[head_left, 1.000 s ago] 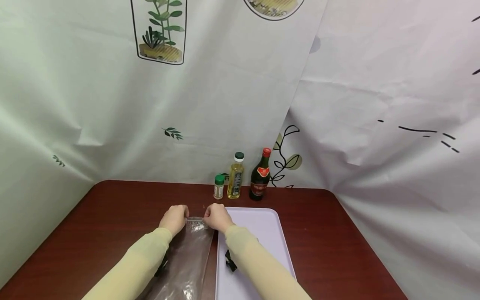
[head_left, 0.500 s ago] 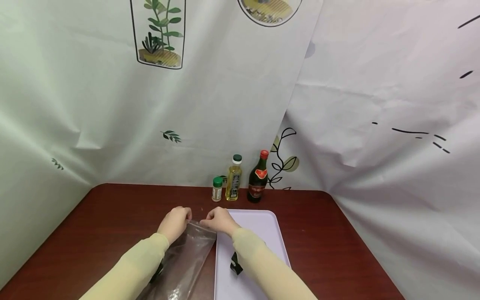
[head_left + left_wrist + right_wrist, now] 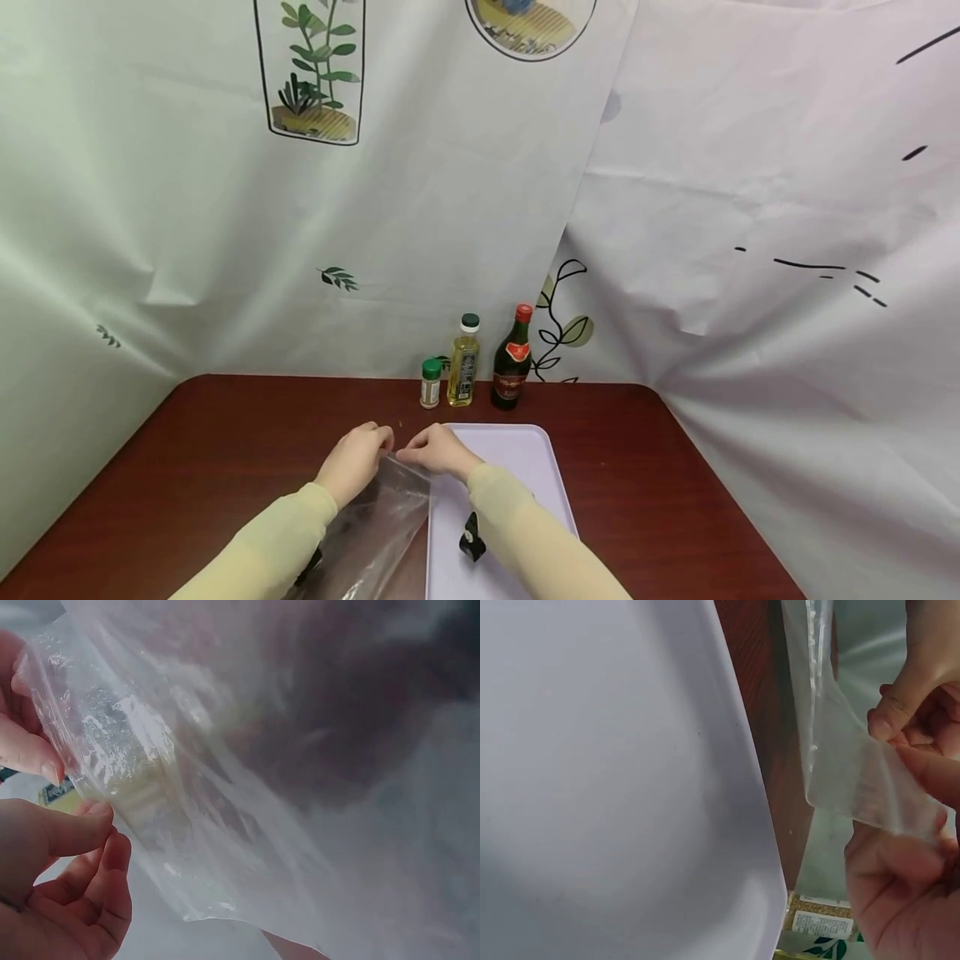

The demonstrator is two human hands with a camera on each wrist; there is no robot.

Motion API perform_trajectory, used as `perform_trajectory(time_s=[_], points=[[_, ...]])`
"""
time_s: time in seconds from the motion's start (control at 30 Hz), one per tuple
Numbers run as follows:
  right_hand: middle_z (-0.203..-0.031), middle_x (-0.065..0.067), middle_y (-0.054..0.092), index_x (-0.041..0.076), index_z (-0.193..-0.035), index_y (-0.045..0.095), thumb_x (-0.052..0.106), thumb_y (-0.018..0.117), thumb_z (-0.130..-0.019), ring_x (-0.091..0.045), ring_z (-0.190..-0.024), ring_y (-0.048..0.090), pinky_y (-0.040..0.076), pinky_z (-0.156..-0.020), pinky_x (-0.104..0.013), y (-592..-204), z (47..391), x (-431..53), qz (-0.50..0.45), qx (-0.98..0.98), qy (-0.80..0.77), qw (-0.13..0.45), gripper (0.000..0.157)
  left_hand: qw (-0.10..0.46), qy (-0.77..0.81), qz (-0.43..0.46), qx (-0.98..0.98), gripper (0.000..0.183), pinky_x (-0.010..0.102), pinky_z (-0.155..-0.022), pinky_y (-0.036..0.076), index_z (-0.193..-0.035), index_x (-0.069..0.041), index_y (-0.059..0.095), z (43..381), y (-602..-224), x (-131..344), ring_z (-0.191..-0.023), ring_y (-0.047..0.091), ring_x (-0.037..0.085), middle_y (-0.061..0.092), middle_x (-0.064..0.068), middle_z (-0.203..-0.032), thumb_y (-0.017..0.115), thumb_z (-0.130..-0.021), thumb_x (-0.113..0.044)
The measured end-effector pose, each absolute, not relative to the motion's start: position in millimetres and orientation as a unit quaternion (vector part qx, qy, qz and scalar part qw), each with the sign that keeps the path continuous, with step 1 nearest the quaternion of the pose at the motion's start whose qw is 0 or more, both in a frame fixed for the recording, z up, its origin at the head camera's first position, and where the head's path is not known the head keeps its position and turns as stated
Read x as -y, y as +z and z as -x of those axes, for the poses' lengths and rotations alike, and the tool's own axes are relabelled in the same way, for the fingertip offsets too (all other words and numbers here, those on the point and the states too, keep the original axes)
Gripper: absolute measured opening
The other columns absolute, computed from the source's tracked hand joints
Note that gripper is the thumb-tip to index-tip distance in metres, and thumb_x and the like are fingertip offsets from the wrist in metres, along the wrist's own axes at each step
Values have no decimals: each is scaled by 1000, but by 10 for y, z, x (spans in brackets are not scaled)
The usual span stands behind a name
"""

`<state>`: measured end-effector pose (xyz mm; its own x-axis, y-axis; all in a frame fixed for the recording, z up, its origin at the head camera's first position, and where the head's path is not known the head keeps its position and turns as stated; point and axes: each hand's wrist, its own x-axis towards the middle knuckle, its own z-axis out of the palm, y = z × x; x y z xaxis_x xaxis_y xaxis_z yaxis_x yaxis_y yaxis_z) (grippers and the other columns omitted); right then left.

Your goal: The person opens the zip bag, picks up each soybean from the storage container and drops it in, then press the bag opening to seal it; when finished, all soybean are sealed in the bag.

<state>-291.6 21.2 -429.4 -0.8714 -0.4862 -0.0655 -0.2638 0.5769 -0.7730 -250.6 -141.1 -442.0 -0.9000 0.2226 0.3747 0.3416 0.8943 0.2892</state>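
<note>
A long clear plastic bag [image 3: 386, 521] hangs and stretches toward me between my forearms. My left hand [image 3: 356, 458] pinches its top edge, and my right hand [image 3: 442, 453] pinches the same edge just to the right, with the fingertips of both hands close together. The loose right corner of the bag slants down past my right fingers. In the left wrist view the wrinkled film [image 3: 225, 795] fills most of the picture, with the pinching fingers at the left. The right wrist view shows a folded flap of the bag [image 3: 840, 765] held between thumbs and fingertips.
A pale lilac tray [image 3: 498, 435] lies under my right forearm. Behind it stand a green-capped spice jar [image 3: 430, 385], a yellow oil bottle [image 3: 462, 367] and a dark red-capped bottle [image 3: 512, 367]. A small black object [image 3: 472, 540] shows beside the right sleeve, over the tray.
My fingertips have come closer together along the bag's top edge. That edge, earlier straight between the hands, now slants down to the right. The head view has tilted up slightly.
</note>
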Motion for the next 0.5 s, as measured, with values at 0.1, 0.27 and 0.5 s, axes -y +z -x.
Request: perform_trajectory(time_s=[0.1,0.27,0.5], points=[[-48,5,52,5,-79,75,20,69,-84,-4,-43,43,35,-43,-18,-4298,2893,-205,212,-863,-432,154,16,179,-175,152,956,25,31,-60,45,-73,-14,55,2481,-4411,1383,-64,49,12,48,-2,-69,69,-77,6],[-43,5,47,5,-76,73,14,66,-85,-5,-39,43,36,-42,-18,-4314,2884,-212,210,-849,-452,173,15,198,-180,165,949,27,31,-60,44,-72,-15,54,2428,-4386,1330,-63,47,12,46,-4,-67,69,-76,8],[-45,1,50,-2,-74,71,4,63,-82,-6,-40,45,39,-42,-17,-4272,2841,-230,203,-831,-483,186,12,207,-198,168,943,26,36,-71,51,-73,-16,55,2388,-4355,1279,-65,50,11,47,-6,-67,69,-76,6]])
